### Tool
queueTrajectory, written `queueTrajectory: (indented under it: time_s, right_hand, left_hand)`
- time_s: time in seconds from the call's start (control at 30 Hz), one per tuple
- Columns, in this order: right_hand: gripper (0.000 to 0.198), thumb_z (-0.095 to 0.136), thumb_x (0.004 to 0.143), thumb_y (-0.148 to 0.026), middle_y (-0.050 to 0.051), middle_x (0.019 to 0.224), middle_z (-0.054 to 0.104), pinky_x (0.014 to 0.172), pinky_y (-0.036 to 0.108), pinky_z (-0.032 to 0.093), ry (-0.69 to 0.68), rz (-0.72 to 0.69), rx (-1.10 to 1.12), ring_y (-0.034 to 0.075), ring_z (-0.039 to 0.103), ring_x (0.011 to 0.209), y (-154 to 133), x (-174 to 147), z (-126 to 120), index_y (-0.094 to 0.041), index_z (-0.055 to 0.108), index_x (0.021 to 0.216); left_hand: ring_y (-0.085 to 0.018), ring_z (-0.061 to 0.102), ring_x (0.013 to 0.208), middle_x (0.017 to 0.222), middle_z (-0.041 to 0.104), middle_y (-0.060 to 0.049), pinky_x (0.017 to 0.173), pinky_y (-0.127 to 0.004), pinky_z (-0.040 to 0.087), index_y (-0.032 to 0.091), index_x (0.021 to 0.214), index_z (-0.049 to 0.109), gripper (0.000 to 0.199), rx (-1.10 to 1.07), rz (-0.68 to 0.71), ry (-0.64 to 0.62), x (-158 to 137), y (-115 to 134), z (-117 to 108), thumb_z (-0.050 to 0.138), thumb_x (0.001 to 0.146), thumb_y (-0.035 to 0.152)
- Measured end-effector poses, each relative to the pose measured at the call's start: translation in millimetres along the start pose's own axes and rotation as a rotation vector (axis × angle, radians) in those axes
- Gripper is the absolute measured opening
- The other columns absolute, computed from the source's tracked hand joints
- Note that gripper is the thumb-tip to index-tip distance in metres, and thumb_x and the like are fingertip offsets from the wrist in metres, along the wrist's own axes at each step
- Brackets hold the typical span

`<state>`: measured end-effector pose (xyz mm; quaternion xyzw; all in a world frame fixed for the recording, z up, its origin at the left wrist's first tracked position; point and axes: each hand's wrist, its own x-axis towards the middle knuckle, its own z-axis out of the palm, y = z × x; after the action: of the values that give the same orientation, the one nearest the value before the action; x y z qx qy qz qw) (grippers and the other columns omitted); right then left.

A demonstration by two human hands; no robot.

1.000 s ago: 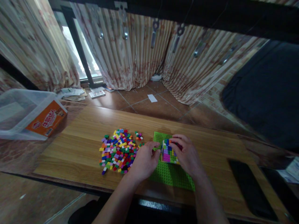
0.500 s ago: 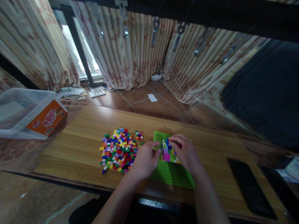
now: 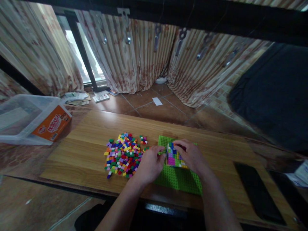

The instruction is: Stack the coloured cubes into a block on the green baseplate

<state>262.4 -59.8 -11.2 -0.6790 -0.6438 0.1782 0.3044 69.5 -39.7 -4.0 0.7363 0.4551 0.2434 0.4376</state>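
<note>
A rectangular block of multicoloured toy bricks (image 3: pixel 171 157) rises from a green studded baseplate (image 3: pixel 175 181). My right hand (image 3: pixel 191 156) curls over the block's right and far side, its fingertips closed on the top near blue and orange bricks. Part of the block is hidden under that hand. On the left, my left hand (image 3: pixel 152 163) is closed, with thumb and forefinger bent towards the block's left edge. Whatever lies between those fingertips is too small to make out. A heap of loose toy bricks (image 3: pixel 124 155) spreads over the table beside my left hand.
A small cluster of bricks (image 3: pixel 143 139) lies apart from the heap. At the right of the wooden table (image 3: pixel 79 150) is a flat black object (image 3: pixel 258 192). A clear plastic bin (image 3: pixel 26 125) with an orange label stands off the left end. Curtains hang behind.
The camera view has shifted slightly. Both hands stay at the block, with hardly any visible movement.
</note>
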Motion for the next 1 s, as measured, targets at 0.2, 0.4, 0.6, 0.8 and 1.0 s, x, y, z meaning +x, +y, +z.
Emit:
queueTrajectory:
  time_s: [0.2,0.4,0.6,0.8,1.0]
  right_hand:
    - [0.027,0.056,0.090,-0.038,0.007,0.105,0.073,0.088,0.040,0.051,0.043,0.034,0.131,0.023,0.067,0.097,4.0,-10.4,4.9,-0.025,0.074,0.105]
    - [0.032,0.058,0.090,-0.041,0.009,0.112,0.073,0.093,0.045,0.051,0.320,0.090,0.183,0.025,0.067,0.101,-1.5,-17.0,1.6,-0.022,0.073,0.110]
    - [0.019,0.061,0.090,-0.037,0.004,0.095,0.076,0.080,0.036,0.055,0.404,0.012,0.306,0.022,0.070,0.088,-44.5,-23.1,9.9,-0.025,0.076,0.094]
    - [0.018,0.057,0.092,-0.022,0.002,0.092,0.074,0.077,0.031,0.053,-0.014,-0.195,0.226,0.018,0.069,0.085,-78.4,-28.0,37.7,-0.025,0.074,0.094]
    - [0.020,0.054,0.089,-0.011,0.005,0.087,0.071,0.079,0.031,0.050,-0.094,-0.170,-0.034,0.020,0.066,0.085,-72.0,-26.2,60.7,-0.020,0.072,0.090]
  left_hand:
    - [-0.017,0.067,0.075,0.094,0.074,-0.009,0.071,-0.028,0.052,0.015,0.113,0.069,0.031,-0.044,-0.007,0.032,0.2,-2.7,-1.3,0.053,0.088,0.020]
    - [-0.016,0.066,0.073,0.086,0.073,-0.005,0.069,-0.025,0.050,0.016,0.104,0.072,0.026,-0.185,0.006,0.146,3.3,-8.8,-25.0,0.051,0.089,0.020]
    - [-0.018,0.067,0.088,0.098,0.075,-0.007,0.081,-0.028,0.051,0.013,0.103,0.072,0.027,-0.358,-0.063,0.500,5.5,-25.2,-56.8,0.062,0.084,0.028]
    - [-0.012,0.064,0.072,0.085,0.072,-0.004,0.070,-0.024,0.051,0.010,0.102,0.071,0.034,-0.621,-0.149,0.669,4.4,-28.3,-76.2,0.069,0.075,0.031]
    - [-0.010,0.061,0.067,0.077,0.070,-0.002,0.065,-0.021,0.048,0.011,0.096,0.071,0.030,-0.700,-0.147,0.674,0.4,-25.7,-82.1,0.071,0.071,0.028]
